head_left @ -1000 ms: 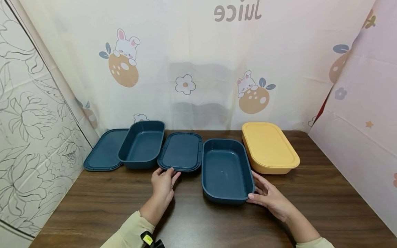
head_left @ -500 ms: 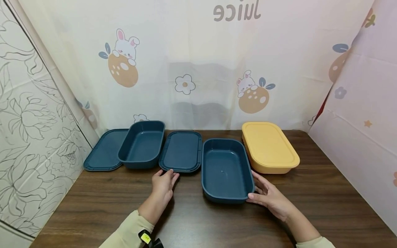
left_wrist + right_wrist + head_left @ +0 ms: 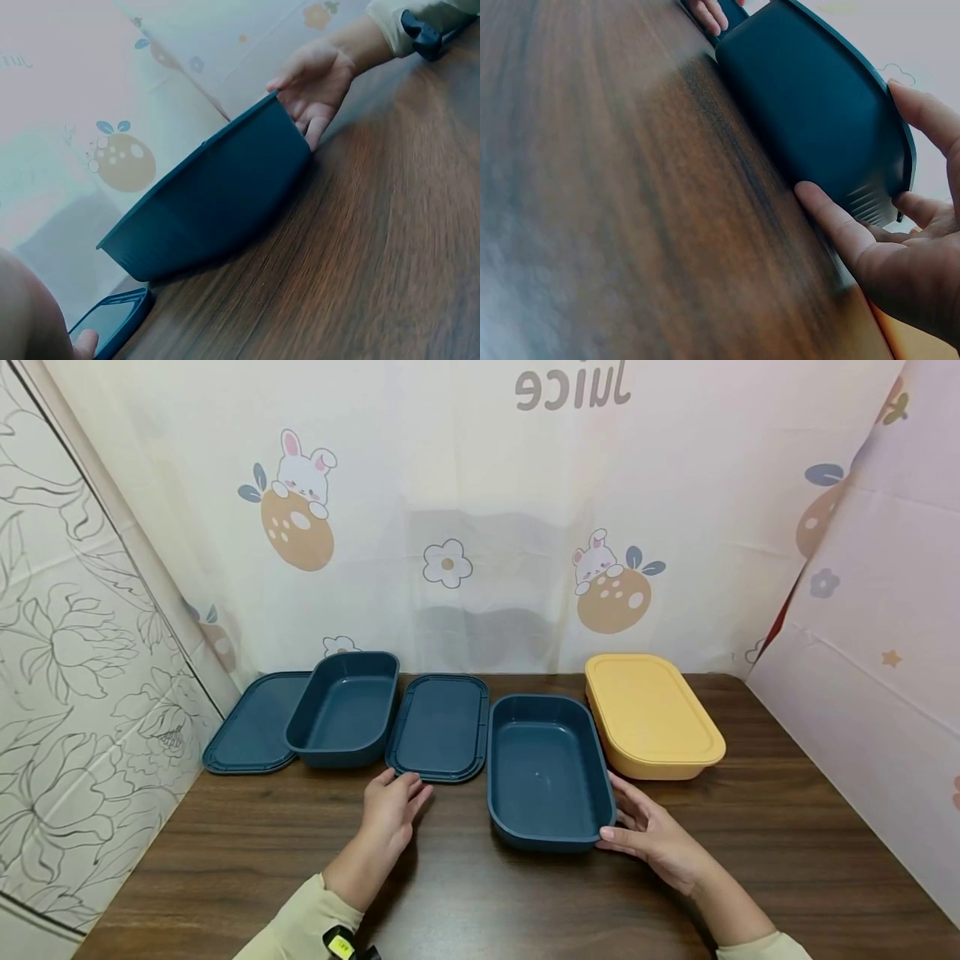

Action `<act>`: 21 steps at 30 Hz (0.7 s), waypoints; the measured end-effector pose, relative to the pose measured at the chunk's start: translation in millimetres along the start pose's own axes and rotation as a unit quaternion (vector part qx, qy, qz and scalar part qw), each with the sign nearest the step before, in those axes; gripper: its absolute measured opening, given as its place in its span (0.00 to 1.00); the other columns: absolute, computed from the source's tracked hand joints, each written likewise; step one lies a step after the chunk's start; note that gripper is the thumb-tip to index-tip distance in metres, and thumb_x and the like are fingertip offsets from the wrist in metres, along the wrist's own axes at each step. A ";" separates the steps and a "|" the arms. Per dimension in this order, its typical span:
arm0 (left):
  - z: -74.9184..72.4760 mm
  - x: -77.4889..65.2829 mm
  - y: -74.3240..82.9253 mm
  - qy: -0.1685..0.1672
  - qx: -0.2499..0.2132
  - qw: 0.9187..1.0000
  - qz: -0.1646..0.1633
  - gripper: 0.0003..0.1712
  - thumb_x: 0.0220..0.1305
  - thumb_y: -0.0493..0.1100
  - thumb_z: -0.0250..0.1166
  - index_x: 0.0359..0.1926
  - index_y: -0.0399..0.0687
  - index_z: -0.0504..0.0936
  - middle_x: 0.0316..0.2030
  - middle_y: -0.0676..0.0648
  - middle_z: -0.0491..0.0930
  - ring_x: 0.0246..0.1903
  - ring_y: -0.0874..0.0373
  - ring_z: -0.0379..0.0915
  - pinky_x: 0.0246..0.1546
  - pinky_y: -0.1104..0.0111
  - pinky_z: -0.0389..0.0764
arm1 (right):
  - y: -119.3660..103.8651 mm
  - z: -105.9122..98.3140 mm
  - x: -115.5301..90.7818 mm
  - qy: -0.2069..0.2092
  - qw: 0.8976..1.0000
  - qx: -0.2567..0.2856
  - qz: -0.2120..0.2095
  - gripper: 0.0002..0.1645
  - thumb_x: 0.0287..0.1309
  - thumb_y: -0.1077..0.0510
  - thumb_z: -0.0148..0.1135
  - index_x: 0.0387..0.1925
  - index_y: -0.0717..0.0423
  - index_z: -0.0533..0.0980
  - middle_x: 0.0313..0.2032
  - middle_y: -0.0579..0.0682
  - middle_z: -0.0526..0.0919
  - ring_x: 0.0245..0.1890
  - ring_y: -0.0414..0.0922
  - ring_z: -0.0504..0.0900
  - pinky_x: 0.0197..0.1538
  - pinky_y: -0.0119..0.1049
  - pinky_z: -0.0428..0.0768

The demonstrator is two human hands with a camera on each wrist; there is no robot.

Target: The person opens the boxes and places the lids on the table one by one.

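Note:
My left hand (image 3: 386, 810) is at the near edge of a dark blue lid (image 3: 438, 727), its fingertips touching the near left corner. The lid lies on the table with its ridged rim showing. My right hand (image 3: 660, 839) holds the near right corner of an open, dark blue food container (image 3: 551, 777), thumb at the front and fingers along the right side. In the right wrist view, those fingers (image 3: 840, 225) spread round the container's corner (image 3: 817, 105). Nothing lies inside this container. From the left wrist view, its side wall (image 3: 210, 195) stands just beyond the lid's edge (image 3: 127, 322).
A second blue container (image 3: 345, 710) stands left of the lid, overlapping another blue lid (image 3: 255, 727) at the far left. A yellow lidded container (image 3: 652, 714) stands at the right. A printed curtain (image 3: 480, 460) hangs behind the brown wooden table (image 3: 465, 893).
The lid by my left hand has straightened and its near edge has come slightly toward me. My left hand has drawn back a little with it. The right hand and its container have stayed still.

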State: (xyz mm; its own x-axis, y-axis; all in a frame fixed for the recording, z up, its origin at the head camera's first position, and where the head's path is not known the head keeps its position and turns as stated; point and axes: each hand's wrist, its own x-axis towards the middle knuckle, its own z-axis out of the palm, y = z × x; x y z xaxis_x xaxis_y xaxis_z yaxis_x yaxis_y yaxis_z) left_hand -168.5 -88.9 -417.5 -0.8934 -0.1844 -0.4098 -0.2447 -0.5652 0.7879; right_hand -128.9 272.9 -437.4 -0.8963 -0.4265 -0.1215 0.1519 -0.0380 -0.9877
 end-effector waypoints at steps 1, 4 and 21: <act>-0.4 0.2 0.5 -0.002 0.007 1.000 0.002 0.42 0.65 0.23 0.48 0.74 0.30 0.37 0.71 0.28 0.46 0.68 0.39 0.53 0.60 0.57 0.71 | -0.1 0.1 0.0 0.000 1.000 0.000 0.000 0.51 0.64 0.67 0.58 0.76 0.57 0.37 0.72 0.70 0.41 0.62 0.46 0.67 0.55 0.49 0.78; -1.7 0.7 1.9 -0.010 0.042 0.999 0.003 0.39 0.65 0.25 0.50 0.74 0.29 0.44 0.69 0.29 0.51 0.66 0.40 0.56 0.58 0.58 0.73 | -0.4 0.5 0.0 0.002 1.000 0.000 0.001 0.51 0.64 0.67 0.59 0.77 0.56 0.37 0.72 0.70 0.41 0.62 0.47 0.66 0.55 0.49 0.78; -9.2 10.3 -5.1 -0.148 0.407 0.892 0.127 0.11 0.59 0.32 0.66 0.43 0.31 0.80 0.34 0.45 0.79 0.35 0.55 0.76 0.38 0.63 0.82 | -0.6 1.6 -0.3 0.002 1.000 0.000 -0.001 0.52 0.64 0.67 0.59 0.76 0.57 0.37 0.72 0.71 0.42 0.61 0.45 0.67 0.55 0.49 0.78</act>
State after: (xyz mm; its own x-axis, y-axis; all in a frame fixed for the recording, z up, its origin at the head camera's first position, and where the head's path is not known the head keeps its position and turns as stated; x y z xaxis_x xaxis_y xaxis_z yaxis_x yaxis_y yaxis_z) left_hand -173.0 -95.4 -430.0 -0.9900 0.0651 -0.1251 -0.1044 0.2579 0.9605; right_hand -128.0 271.6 -436.6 -0.8986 -0.4219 -0.1204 0.1505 -0.0387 -0.9878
